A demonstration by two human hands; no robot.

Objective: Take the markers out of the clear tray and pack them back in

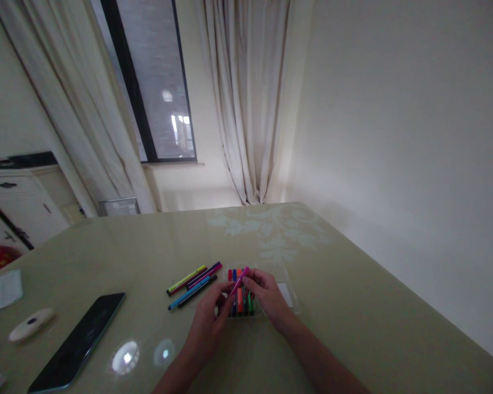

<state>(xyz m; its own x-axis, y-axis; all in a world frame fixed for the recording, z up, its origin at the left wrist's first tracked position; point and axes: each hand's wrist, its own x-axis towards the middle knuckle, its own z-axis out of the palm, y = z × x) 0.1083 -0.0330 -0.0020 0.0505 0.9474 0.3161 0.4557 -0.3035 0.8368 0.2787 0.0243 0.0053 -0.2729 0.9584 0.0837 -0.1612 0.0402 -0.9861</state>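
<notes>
A pink felt-tip pen [239,281] is held at a slant between my two hands. My left hand [209,307] pinches its lower end, while the fingers of my right hand [267,290] close on the upper end. Below the pen lies an open clear plastic case [288,269] with several coloured felt-tip pens [240,302] lined up in its left half. My hands hide part of that row. To the left of the case, several loose pens [193,284] in yellow, purple, blue and black lie on the table in a slanted bunch.
On the left of the table [148,246] lie a black tablet [80,342], a white oval object [32,324] and a sheet of paper [2,291]. A white wall [394,164] borders the table's right side. Curtains [250,109] hang beyond the far edge.
</notes>
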